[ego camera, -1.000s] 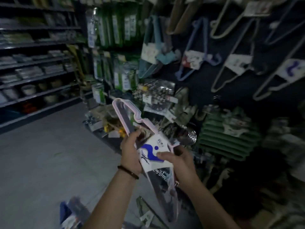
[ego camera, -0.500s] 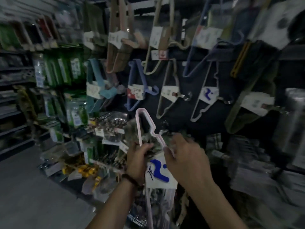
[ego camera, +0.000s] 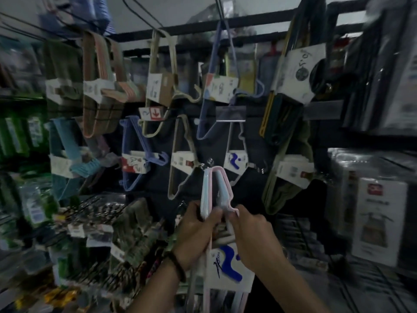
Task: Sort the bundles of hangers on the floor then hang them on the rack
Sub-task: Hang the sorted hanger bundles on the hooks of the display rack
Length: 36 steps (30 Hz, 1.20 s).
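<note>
I hold a bundle of pastel pink and blue hangers (ego camera: 214, 190) upright in front of the display rack (ego camera: 225, 32). Its white label with a blue mark (ego camera: 228, 267) hangs below my hands. My left hand (ego camera: 194, 231) grips the bundle's left side near the neck. My right hand (ego camera: 255, 233) pinches the bundle's right shoulder. The bundle's top reaches just below a hanging bundle with the same blue-marked label (ego camera: 235, 161). Several other hanger bundles hang on the rack's hooks in rows.
Long bare wire hooks (ego camera: 144, 12) stick out at the rack's top. Shelves of green packaged goods (ego camera: 20, 134) stand at the left. Boxed goods (ego camera: 381, 220) stand at the right. Small packaged items (ego camera: 90, 220) crowd the lower left.
The view has swung up from the floor to the rack. Both hands raised the pastel bundle higher and closer to the hanging rows, and it now stands more upright.
</note>
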Available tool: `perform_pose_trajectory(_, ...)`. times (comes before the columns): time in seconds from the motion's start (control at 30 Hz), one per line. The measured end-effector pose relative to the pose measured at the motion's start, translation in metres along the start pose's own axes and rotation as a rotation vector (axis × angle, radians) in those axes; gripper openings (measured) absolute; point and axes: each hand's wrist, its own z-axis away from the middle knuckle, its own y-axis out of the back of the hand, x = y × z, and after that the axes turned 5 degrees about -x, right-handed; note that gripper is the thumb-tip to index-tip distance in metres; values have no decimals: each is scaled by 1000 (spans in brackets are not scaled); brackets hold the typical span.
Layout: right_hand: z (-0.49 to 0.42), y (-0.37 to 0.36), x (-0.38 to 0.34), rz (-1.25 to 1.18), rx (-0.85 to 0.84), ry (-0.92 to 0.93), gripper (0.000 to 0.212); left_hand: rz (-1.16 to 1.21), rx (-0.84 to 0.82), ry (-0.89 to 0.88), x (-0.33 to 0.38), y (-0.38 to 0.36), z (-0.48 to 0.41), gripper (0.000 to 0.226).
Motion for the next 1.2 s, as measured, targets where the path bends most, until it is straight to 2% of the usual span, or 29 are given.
perform_pose_trajectory(0.07, -6, -1, 2, 35, -5, 16, 40, -88, 5, -4, 0, 3, -15, 88)
perform_pose_trajectory(0.13, -19, -3, 3, 9, 24, -60, 30, -141, 21, -41, 0, 13, -36, 89)
perform_pose_trajectory(0.2, -34, -7, 6, -47, 87, -132, 18, -182, 39, -62, 2, 24, -55, 72)
perform_pose_trajectory(0.33, -60, -9, 6, 89, 114, -148, 26, -350, 22, -134, 6, 61, -92, 38)
perform_pose_trajectory(0.4, -69, -6, 8, 123, 143, -177, 24, -449, 16, -136, 11, 78, -111, 33)
perform_pose_trajectory(0.47, -75, -2, 7, 4, 213, -266, 18, -513, 9, -130, 12, 94, -130, 29)
perform_pose_trajectory(0.57, -90, 5, 6, -154, 291, -395, 22, -452, -61, -191, 12, 113, -146, 22)
perform_pose_trajectory(0.63, -104, 13, 11, -140, 289, -450, 28, -436, -130, -276, 17, 117, -146, 15)
perform_pose_trajectory(0.83, -140, 28, 25, 1, 297, -519, 25, -549, -340, -587, 32, 104, -151, 17)
perform_pose_trajectory(0.97, -148, 35, 28, -19, 428, -541, 21, -504, -335, -664, 45, 86, -158, 17)
perform_pose_trajectory(1.07, -146, 36, 30, 79, 532, -466, 13, -480, -364, -696, 54, 73, -161, 31)
perform_pose_trajectory(1.13, -146, 37, 32, 142, 524, -430, 17, -477, -378, -718, 59, 66, -161, 36)
perform_pose_trajectory(1.2, -146, 38, 33, 159, 515, -395, 22, -492, -378, -765, 63, 59, -160, 30)
